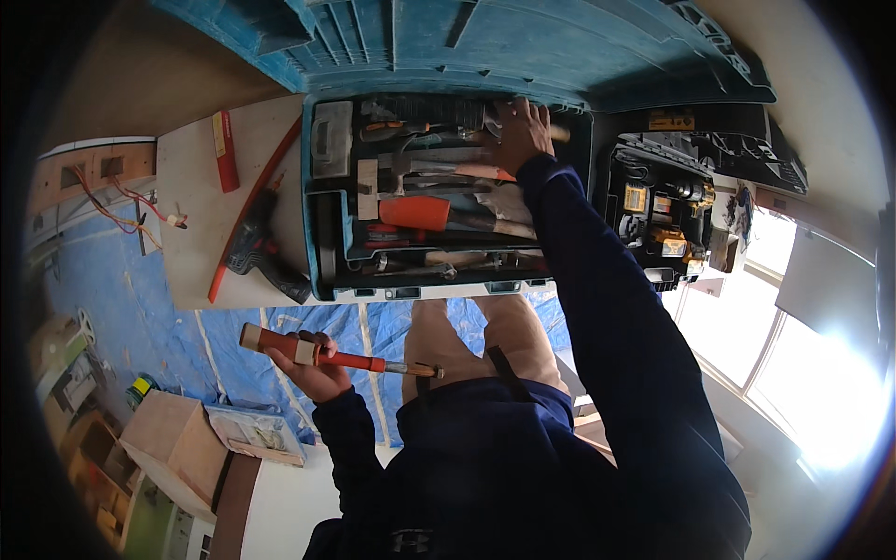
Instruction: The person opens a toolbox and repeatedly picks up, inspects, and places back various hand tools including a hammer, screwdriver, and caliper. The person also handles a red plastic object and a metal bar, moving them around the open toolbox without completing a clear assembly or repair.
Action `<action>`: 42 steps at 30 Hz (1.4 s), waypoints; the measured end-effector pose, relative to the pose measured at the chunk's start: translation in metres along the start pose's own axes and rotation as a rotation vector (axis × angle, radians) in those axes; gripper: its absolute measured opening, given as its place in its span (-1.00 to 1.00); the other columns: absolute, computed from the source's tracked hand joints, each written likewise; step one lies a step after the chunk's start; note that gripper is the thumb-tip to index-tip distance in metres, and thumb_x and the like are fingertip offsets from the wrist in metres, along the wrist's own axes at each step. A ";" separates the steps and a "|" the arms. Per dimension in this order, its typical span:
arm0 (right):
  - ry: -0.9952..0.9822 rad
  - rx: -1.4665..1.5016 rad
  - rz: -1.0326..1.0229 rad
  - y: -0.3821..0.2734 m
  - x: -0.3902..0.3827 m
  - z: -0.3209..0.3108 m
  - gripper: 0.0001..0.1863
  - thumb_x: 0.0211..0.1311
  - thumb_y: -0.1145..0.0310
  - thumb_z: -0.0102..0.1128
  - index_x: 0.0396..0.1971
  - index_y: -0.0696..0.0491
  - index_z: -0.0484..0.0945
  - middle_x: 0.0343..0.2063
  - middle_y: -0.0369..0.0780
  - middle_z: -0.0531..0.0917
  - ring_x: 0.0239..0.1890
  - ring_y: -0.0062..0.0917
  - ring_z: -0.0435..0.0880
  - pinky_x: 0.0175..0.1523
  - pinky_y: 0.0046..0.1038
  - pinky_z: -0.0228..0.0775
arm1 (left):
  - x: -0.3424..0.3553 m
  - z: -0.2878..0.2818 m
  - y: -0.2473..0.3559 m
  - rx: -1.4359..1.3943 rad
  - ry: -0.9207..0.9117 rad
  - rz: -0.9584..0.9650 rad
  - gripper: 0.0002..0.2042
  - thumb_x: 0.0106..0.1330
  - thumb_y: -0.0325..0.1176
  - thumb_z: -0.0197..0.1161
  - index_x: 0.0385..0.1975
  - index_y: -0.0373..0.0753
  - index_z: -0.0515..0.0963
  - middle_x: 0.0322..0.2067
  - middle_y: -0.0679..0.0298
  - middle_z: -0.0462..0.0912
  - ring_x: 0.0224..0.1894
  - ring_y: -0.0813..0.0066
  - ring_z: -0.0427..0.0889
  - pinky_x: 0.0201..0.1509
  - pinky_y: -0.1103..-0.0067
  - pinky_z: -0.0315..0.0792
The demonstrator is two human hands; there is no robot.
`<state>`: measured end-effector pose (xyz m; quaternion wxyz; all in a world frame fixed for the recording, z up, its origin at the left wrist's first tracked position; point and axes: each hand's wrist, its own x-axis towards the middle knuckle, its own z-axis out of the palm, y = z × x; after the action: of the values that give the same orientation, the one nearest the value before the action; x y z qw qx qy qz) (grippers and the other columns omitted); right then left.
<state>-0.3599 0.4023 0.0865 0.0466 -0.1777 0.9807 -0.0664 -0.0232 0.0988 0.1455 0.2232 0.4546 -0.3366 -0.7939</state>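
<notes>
My left hand (315, 366), below the toolbox, is closed around a long red-handled tool (357, 360). It has a thick orange-red end with pale bands, a metal collar and a tan tip with a small metal piece; its exact kind is unclear. My right hand (525, 133) reaches into the far right of an open teal toolbox (308, 215), fingers apart over the tools. What its fingertips touch is hidden. Beneath and beside it lie hammers, including a mallet with a pale head (368, 189), and an orange-handled tool (413, 213).
Left of the toolbox, a black power tool (257, 233), a curved red strip (233, 245) and a red-and-yellow box (225, 151) lie on a pale board. An open black case (644, 149) holds yellow drills and batteries. Blue sheeting (140, 308) covers the floor; wires (121, 210) hang at left.
</notes>
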 end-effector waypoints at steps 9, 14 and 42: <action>0.134 0.384 -0.021 0.011 -0.029 0.015 -0.65 0.19 0.54 0.18 0.00 0.06 0.55 -0.13 -0.08 0.56 -0.03 -0.13 0.52 0.12 -0.17 0.40 | 0.013 -0.001 -0.010 0.037 0.017 0.080 -0.54 0.47 0.18 -0.01 0.06 -0.07 0.32 -0.46 0.27 0.59 -0.57 0.47 0.59 -0.61 0.68 0.35; 0.134 0.237 -0.108 0.023 -0.037 0.027 -0.56 0.07 0.61 0.21 0.03 0.08 0.59 -0.08 -0.08 0.55 0.04 -0.13 0.50 0.15 -0.19 0.41 | 0.015 0.015 -0.007 0.098 0.028 0.056 -0.50 0.43 0.24 0.02 0.06 -0.06 0.26 -0.52 0.28 0.59 -0.62 0.50 0.58 -0.65 0.68 0.37; 0.079 0.294 -0.198 0.020 0.016 0.007 -0.67 0.19 0.51 0.15 -0.02 0.03 0.61 -0.01 -0.13 0.64 0.08 -0.20 0.57 0.19 -0.21 0.36 | 0.018 0.008 -0.026 -0.058 0.078 -0.029 -0.52 0.43 0.26 -0.01 -0.03 -0.05 0.36 -0.49 0.29 0.54 -0.60 0.43 0.51 -0.62 0.57 0.38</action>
<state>-0.3812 0.4141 0.0757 0.0268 -0.2620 0.9393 -0.2200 -0.0399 0.1075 0.1189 0.2376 0.4832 -0.2977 -0.7883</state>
